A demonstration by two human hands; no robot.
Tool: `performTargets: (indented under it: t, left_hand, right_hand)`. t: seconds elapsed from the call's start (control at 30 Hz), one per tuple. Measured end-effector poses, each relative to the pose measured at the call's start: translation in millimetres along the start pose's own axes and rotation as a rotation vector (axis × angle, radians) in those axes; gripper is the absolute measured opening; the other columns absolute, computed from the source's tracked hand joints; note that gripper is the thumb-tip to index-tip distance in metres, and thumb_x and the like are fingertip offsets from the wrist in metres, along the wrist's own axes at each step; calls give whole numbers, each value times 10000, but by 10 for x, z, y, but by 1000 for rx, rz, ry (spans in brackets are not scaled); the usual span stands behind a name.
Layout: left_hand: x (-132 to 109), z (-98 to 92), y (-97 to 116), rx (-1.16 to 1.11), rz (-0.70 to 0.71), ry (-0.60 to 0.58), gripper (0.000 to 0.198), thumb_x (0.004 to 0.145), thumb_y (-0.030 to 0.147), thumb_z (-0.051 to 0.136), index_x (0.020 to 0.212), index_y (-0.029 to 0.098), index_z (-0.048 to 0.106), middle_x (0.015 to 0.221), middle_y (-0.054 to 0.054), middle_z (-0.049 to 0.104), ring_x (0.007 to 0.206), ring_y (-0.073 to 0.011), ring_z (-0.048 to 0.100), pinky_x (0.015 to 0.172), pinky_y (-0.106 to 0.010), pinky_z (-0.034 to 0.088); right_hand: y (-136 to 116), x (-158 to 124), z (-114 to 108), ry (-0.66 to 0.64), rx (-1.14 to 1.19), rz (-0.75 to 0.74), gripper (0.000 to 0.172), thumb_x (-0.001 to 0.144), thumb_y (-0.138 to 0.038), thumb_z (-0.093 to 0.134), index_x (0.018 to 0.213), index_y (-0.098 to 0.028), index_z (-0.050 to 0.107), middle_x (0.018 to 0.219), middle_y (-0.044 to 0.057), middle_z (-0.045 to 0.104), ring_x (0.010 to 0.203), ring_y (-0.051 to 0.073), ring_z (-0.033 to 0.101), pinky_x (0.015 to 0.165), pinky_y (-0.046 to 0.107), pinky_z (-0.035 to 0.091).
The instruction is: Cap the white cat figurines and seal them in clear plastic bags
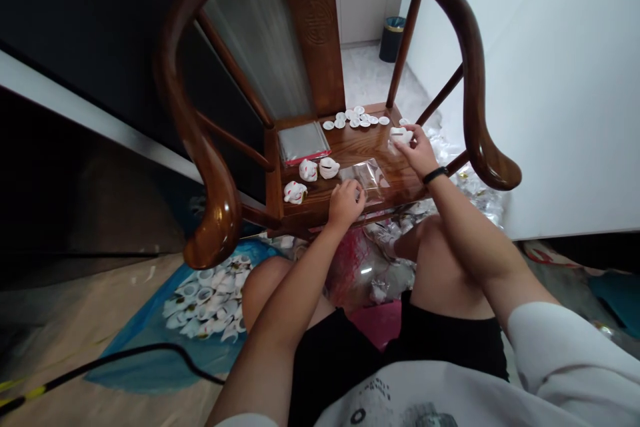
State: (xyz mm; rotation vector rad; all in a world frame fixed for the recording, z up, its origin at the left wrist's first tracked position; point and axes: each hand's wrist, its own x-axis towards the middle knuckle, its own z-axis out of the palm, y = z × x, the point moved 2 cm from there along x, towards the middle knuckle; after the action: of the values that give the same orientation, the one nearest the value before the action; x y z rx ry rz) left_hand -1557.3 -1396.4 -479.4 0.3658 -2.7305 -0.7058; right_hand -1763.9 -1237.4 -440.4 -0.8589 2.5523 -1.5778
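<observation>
My right hand [419,150] is closed around a small white coin bank [400,136] with a dark slot, near the right side of the wooden chair seat [305,209]. My left hand [347,201] is at the seat's front edge, its fingers curled on the near end of a clear plastic bag [373,175] lying flat. Left of that bag stand several similar white pieces: one with a slot [329,167], and two with red and gold marks, one behind [309,170] and one nearer the front [295,193].
Small white discs [355,123] lie along the seat's back, beside a stack of clear bags [303,141]. Curved armrests [215,240] surround the seat. Many white pieces [210,300] rest on blue plastic at left; bagged ones [480,190] lie on the floor at right.
</observation>
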Motion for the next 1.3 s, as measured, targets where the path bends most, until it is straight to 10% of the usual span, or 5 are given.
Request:
performTargets:
  t: [0.33,1.07,1.3]
  left_hand:
    - [-14,26,79,62,5,59,99,1024,289,592,980,230,658,1051,-78,744,1074,-271,681,1107,-424,433]
    - [-79,-60,131,-12,76,90,66,1015,257,599,979,234,650,1000,-63,730,990,-250,677,917,-372,486]
    - [-84,-42,156,-95,112,55,125,1004,204,564,1071,220,668,1073,-81,740,1038,-252,689,948,-372,524]
  right_hand:
    - [-240,-1440,401,-398,735,628,497,848,-665,779,977,-189,722,895,56,758,757,190,682,638,294,600]
    - [-244,-1403,469,-167,892,798,195,877,-244,862,946,-180,691,974,36,777,854,114,731,796,203,634]
    - [-159,-1397,449,-44,809,808,304,840,-186,816,1020,-222,574,921,-7,705,705,112,669,533,192,527]
